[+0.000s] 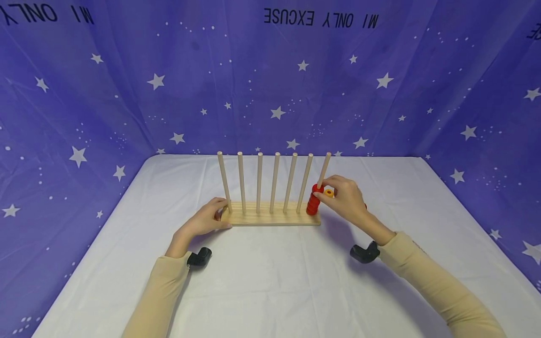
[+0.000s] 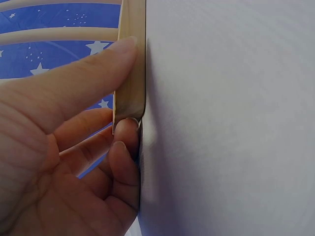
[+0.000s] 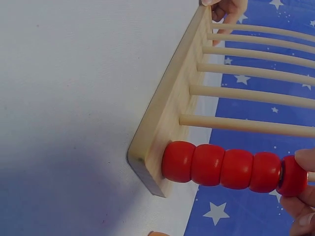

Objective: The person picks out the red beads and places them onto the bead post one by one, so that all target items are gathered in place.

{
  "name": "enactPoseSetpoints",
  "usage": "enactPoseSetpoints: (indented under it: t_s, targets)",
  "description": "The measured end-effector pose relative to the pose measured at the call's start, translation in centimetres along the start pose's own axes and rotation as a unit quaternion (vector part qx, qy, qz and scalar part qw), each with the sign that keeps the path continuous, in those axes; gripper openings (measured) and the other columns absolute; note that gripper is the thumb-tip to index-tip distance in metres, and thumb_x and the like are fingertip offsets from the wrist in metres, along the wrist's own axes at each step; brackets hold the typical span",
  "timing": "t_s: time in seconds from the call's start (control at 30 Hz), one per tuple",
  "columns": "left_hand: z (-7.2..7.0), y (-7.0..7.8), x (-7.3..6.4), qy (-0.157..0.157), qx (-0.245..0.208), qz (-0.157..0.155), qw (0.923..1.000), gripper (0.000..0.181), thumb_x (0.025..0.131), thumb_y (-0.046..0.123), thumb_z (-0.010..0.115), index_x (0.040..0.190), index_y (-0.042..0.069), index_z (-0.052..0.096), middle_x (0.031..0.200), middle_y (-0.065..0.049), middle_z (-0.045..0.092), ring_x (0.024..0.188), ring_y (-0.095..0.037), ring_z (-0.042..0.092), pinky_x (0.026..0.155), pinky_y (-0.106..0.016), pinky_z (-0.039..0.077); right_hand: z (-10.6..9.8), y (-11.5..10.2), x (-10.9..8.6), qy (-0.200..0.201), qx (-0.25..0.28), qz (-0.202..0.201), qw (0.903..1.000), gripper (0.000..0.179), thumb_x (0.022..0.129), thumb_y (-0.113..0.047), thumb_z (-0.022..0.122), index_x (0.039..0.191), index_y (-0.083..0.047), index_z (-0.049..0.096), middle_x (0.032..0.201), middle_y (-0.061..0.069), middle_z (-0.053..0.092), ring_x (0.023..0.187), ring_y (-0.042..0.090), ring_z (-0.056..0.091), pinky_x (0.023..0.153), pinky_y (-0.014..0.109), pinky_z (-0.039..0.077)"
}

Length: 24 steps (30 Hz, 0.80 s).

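A wooden base (image 1: 270, 218) carries several upright wooden pegs (image 1: 259, 183) in a row. Red beads (image 1: 312, 205) are stacked on the rightmost peg. My right hand (image 1: 344, 199) pinches the topmost red bead (image 3: 293, 176) between thumb and fingers, with the peg running through it; that bead sits at the top of the stack. At the opposite end, my left hand (image 1: 207, 217) grips the base, thumb along its front edge and fingers curled at its end, as the left wrist view shows. The other pegs carry no beads.
A yellow-orange bead (image 1: 328, 192) stands behind my right hand, partly hidden by it. A bit of something red (image 1: 365, 205) peeks out beside that hand. White cloth (image 1: 270, 281) covers the table, and a purple star-patterned curtain (image 1: 236, 84) encloses its back and sides.
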<state>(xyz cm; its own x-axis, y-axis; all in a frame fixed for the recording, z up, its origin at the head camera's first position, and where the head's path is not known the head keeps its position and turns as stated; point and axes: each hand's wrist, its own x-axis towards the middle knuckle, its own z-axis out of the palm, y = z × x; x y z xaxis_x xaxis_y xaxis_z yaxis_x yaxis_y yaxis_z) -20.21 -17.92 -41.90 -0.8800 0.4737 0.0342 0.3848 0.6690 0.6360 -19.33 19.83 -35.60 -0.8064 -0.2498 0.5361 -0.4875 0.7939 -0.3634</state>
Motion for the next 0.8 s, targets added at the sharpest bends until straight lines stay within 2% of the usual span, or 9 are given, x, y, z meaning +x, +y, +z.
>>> enactPoseSetpoints:
  t_s: [0.43,0.8]
  targets:
    - [0.07,-0.05,0.06,0.0,0.001,-0.002,1.0,0.071,0.08,0.017,0.072,0.136,-0.012,0.039,0.133,-0.025,0.043,0.078,-0.015,0.048,0.064,-0.02,0.04,-0.03,-0.01,-0.26,-0.016,0.0,0.022,0.9996,0.025,0.076,-0.023,0.077,0.095,-0.007,0.073,0.089,0.009,0.071,0.056,0.014,0.044,0.045,0.021,0.035]
    - [0.02,0.04,0.03,0.0,0.0,0.0,1.0,0.071,0.08,0.017,0.073,0.136,-0.012,0.039,0.133,-0.026,0.043,0.08,-0.017,0.048,0.065,-0.021,0.039,-0.35,0.8,-0.71,-0.034,-0.006,0.02,0.9992,0.032,0.073,-0.017,0.078,0.1,-0.002,0.072,0.083,0.01,0.069,0.059,0.014,0.044,0.052,0.021,0.033]
